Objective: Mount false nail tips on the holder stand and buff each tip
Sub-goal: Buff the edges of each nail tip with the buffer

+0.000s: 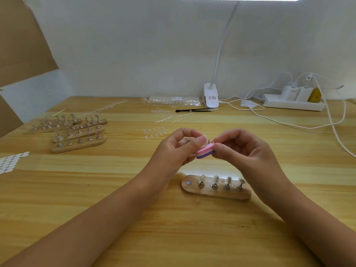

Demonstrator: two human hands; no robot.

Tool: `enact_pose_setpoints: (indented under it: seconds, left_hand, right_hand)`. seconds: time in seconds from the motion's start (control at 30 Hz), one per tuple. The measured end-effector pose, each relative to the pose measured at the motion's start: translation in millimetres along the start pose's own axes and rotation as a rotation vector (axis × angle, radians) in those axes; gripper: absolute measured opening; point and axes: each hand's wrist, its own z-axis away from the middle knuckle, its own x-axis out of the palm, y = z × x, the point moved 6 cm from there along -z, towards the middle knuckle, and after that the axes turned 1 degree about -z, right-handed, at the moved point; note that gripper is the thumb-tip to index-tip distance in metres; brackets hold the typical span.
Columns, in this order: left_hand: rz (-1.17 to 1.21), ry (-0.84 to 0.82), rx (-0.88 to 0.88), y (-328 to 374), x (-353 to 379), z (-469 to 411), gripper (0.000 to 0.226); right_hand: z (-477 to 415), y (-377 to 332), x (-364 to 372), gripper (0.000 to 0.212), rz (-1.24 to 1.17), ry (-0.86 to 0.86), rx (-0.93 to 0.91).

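Observation:
My left hand (178, 149) pinches a clear false nail tip (206, 139) between thumb and fingers, above the table's middle. My right hand (242, 149) pinches a small pink, white and purple buffer block (205, 151), whose top face lies against the tip. Below the hands stands a wooden holder stand (215, 192) with several metal pegs; three of them carry pale nail tips (216, 178), and the leftmost spot shows only a bare magnet (188, 182).
Several more wooden stands with pegs (77, 132) lie at the left. Loose clear tips (155, 132) and tip strips (169, 117) sit behind the hands. A clip lamp (211, 97), a black brush (192, 110), a power strip (292, 102) with cables and white sticker dots (11, 162) are around.

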Motion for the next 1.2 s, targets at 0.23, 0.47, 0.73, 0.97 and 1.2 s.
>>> enact_pose_setpoints:
  seconds: [0.23,0.47,0.73,0.97,1.2]
  left_hand:
    - [0.002,0.000,-0.014,-1,-1,0,0.019]
    - [-0.010,0.004,-0.026,-1,1,1,0.008]
    - [-0.032,0.024,-0.017,-3,-2,-1,0.008]
    - [-0.030,0.030,-0.036,-5,-3,-1,0.011]
    - [0.022,0.024,-0.028,-7,-2,-2,0.009]
  right_hand:
    - [-1,-1,-2,0.025,-0.013,0.015,-0.002]
    - [-1,-4,-7,0.023,-0.024,0.057,-0.016]
    - [0,-4,-1,0.025,-0.043,0.002,-0.002]
    - [-1,-1,-2,0.026,0.010,0.004,-0.001]
    - [-2,-1,-6,0.022,-0.005,0.054,-0.020]
